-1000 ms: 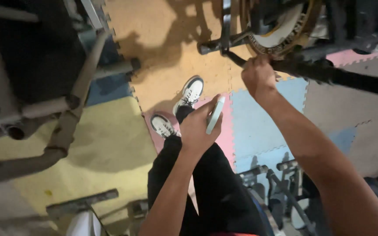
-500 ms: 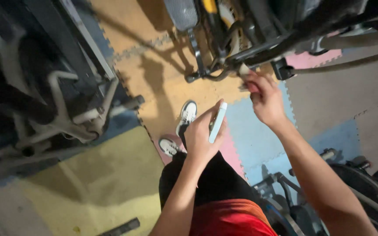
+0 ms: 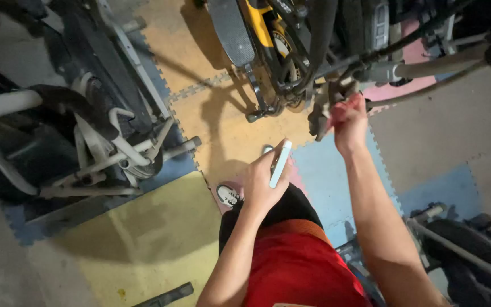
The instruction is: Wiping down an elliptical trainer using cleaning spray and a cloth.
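My left hand (image 3: pixel 262 182) holds a slim white phone (image 3: pixel 280 165) edge-on, in front of my chest and above my shoes. My right hand (image 3: pixel 348 119) reaches forward and grips a dark metal part (image 3: pixel 326 108) on the frame of a black and yellow exercise machine (image 3: pixel 291 45). A grey bar (image 3: pixel 427 65) of that machine runs to the right from just above this hand. Below my arms I see my red shirt (image 3: pixel 302 267), black trousers and one white shoe (image 3: pixel 229 195) on the floor mats.
Another exercise machine with white tubes (image 3: pixel 103 142) stands at the left. More dark gym gear (image 3: pixel 467 244) sits at the lower right. The floor is foam mat tiles in yellow (image 3: pixel 143 239), orange, blue and pink. A dark bar (image 3: pixel 166 295) lies near the bottom edge.
The view has tilted and moved, so the machines appear larger and nearer. My right hand stays on the machine's part; my left hand keeps the phone, now lower relative to the right hand.
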